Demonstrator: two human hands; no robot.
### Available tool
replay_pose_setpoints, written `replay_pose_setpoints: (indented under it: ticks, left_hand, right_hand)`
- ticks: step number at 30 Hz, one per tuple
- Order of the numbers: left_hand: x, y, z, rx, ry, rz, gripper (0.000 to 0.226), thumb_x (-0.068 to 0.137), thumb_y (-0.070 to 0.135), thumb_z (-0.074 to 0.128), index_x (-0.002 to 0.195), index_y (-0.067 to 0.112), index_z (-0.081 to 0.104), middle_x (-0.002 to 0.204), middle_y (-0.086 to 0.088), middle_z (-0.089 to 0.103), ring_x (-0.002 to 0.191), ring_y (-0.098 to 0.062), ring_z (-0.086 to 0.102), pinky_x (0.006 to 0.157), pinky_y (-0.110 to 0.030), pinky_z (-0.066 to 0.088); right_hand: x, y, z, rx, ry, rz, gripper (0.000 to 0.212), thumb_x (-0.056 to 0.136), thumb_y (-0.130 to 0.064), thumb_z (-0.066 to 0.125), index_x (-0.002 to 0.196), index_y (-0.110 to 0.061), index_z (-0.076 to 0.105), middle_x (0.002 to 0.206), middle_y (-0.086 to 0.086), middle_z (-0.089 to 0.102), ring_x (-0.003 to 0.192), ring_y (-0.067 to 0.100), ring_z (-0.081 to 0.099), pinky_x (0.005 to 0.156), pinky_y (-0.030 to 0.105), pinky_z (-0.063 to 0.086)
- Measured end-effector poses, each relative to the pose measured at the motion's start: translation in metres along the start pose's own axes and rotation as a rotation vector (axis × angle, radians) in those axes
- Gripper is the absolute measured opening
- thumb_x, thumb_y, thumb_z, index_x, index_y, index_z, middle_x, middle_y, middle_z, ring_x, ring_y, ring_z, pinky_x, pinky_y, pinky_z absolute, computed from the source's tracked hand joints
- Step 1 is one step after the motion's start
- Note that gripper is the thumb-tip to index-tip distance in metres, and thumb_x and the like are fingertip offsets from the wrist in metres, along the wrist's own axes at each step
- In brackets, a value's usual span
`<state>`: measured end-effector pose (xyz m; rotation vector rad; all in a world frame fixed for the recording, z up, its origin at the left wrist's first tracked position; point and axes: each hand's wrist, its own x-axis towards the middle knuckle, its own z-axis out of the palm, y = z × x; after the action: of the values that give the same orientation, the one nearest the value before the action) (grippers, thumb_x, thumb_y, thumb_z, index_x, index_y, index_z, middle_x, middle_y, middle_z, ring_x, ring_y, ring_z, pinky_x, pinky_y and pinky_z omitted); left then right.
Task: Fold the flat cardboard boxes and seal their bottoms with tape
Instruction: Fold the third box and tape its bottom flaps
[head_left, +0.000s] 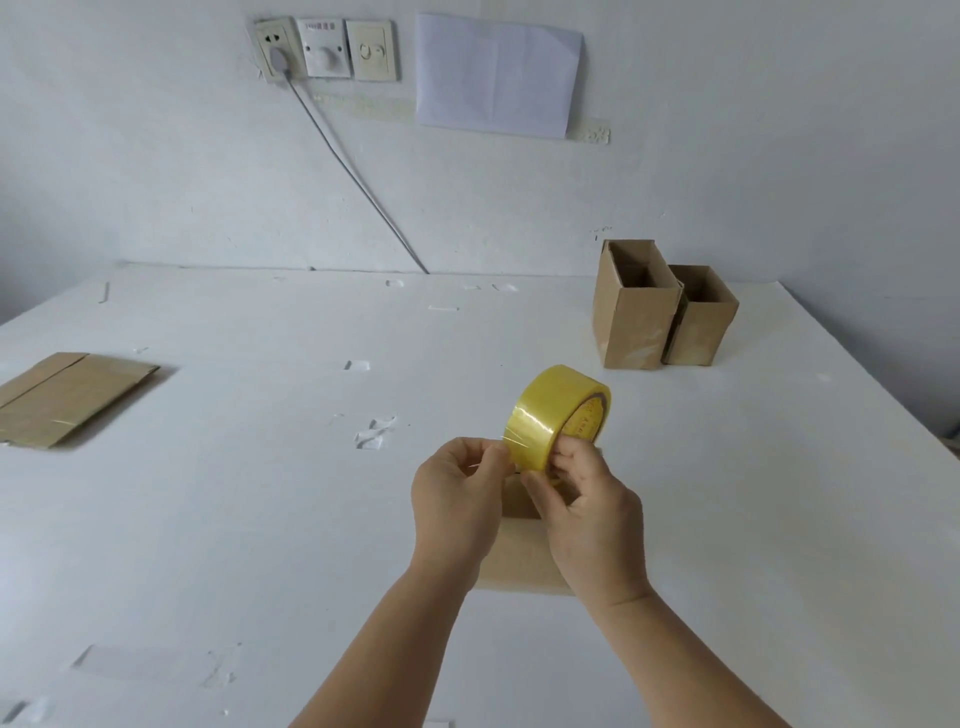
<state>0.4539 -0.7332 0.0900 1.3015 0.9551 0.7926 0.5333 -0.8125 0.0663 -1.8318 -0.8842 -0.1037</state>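
Note:
A yellow roll of clear tape is held up above the table's middle. My right hand grips the roll from below, fingers curled at its core. My left hand pinches the loose tape end at the roll's left edge. Under both hands stands a folded cardboard box, mostly hidden by my wrists. A flat cardboard box lies at the table's left edge. Two folded boxes stand open-topped at the back right, a taller one and a shorter one, side by side.
The white table carries scattered scraps of clear tape. The table's right edge runs diagonally past the folded boxes. On the wall behind are sockets, a grey cable and a sheet of paper.

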Motion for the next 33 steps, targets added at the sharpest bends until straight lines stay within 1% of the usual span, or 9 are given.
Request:
replay_pose_setpoints:
  ticks: [3, 9, 11, 13, 16, 20, 25, 29, 33]
  left_hand:
    - [0.004, -0.004, -0.004, -0.013, -0.046, -0.030, 0.014, 0.086, 0.017, 0.063, 0.082, 0.006, 0.070, 0.080, -0.012, 0.073, 0.082, -0.030, 0.070, 0.080, -0.043, 0.057]
    - [0.014, -0.003, -0.011, -0.135, -0.121, -0.133, 0.023, 0.091, 0.021, 0.064, 0.089, -0.003, 0.066, 0.081, -0.011, 0.075, 0.083, -0.018, 0.072, 0.072, -0.024, 0.055]
    - [0.016, -0.004, -0.014, -0.169, -0.141, -0.155, 0.026, 0.093, 0.020, 0.062, 0.092, -0.006, 0.063, 0.085, -0.014, 0.074, 0.085, -0.020, 0.072, 0.075, -0.025, 0.055]
    - [0.018, -0.003, -0.017, -0.190, -0.173, -0.164, 0.030, 0.094, 0.019, 0.059, 0.097, -0.011, 0.059, 0.089, -0.019, 0.072, 0.086, -0.023, 0.072, 0.079, -0.029, 0.056]
    - [0.021, -0.002, -0.021, -0.193, -0.205, -0.179, 0.029, 0.094, 0.016, 0.058, 0.100, -0.012, 0.057, 0.092, -0.024, 0.071, 0.088, -0.027, 0.072, 0.080, -0.031, 0.058]
    - [0.032, 0.001, -0.026, -0.071, -0.173, -0.173, 0.027, 0.093, 0.018, 0.062, 0.095, -0.009, 0.059, 0.082, -0.018, 0.072, 0.077, -0.019, 0.073, 0.068, -0.024, 0.057]
    - [0.037, 0.003, -0.032, -0.022, -0.198, -0.183, 0.025, 0.094, 0.017, 0.060, 0.092, -0.008, 0.060, 0.081, -0.018, 0.071, 0.070, -0.016, 0.071, 0.062, -0.020, 0.056]
    - [0.035, 0.006, -0.037, -0.067, -0.290, -0.209, 0.024, 0.094, 0.018, 0.060, 0.087, -0.005, 0.065, 0.087, -0.020, 0.072, 0.083, -0.019, 0.071, 0.069, -0.020, 0.057]
    - [0.035, 0.006, -0.040, -0.066, -0.259, -0.193, 0.013, 0.091, 0.008, 0.061, 0.084, -0.003, 0.059, 0.074, -0.013, 0.067, 0.071, -0.014, 0.070, 0.065, -0.019, 0.056]
  right_hand:
    - [-0.002, 0.003, -0.001, 0.074, -0.053, -0.018, 0.033, 0.076, -0.019, 0.078, 0.102, -0.029, 0.061, 0.092, -0.031, 0.062, 0.089, -0.005, 0.062, 0.074, 0.010, 0.048]
    - [0.007, 0.002, 0.001, 0.310, 0.285, 0.226, 0.047, 0.074, -0.019, 0.073, 0.111, -0.011, 0.045, 0.112, -0.006, 0.035, 0.101, 0.004, 0.050, 0.087, 0.029, 0.052]
    - [0.015, 0.001, -0.004, 0.307, 0.187, 0.391, 0.059, 0.080, -0.014, 0.071, 0.130, -0.009, 0.040, 0.122, -0.001, 0.036, 0.112, 0.012, 0.048, 0.094, 0.033, 0.048]
    - [0.020, 0.002, -0.010, 0.212, 0.015, 0.420, 0.060, 0.086, -0.019, 0.065, 0.140, -0.018, 0.037, 0.120, -0.006, 0.050, 0.106, 0.010, 0.053, 0.087, 0.023, 0.044]
    - [0.021, 0.002, -0.014, 0.160, -0.163, 0.332, 0.033, 0.089, -0.021, 0.059, 0.120, -0.030, 0.052, 0.095, -0.012, 0.066, 0.082, 0.002, 0.059, 0.066, 0.013, 0.042]
    - [0.023, 0.002, -0.017, 0.163, -0.220, 0.312, 0.017, 0.087, -0.028, 0.063, 0.099, -0.027, 0.050, 0.084, -0.004, 0.064, 0.076, 0.004, 0.059, 0.061, 0.014, 0.042]
    - [0.022, 0.001, -0.019, 0.231, -0.181, 0.352, 0.032, 0.080, -0.031, 0.073, 0.103, -0.027, 0.052, 0.089, -0.014, 0.068, 0.081, -0.004, 0.062, 0.070, 0.016, 0.045]
    - [0.021, 0.003, -0.027, 0.201, -0.419, 0.335, 0.050, 0.076, -0.022, 0.076, 0.112, -0.037, 0.045, 0.103, -0.019, 0.066, 0.094, -0.001, 0.063, 0.083, 0.019, 0.047]
    - [0.022, 0.008, -0.028, 0.350, -0.378, 0.367, 0.049, 0.077, -0.007, 0.073, 0.112, -0.032, 0.050, 0.107, -0.009, 0.067, 0.101, 0.008, 0.063, 0.089, 0.028, 0.050]
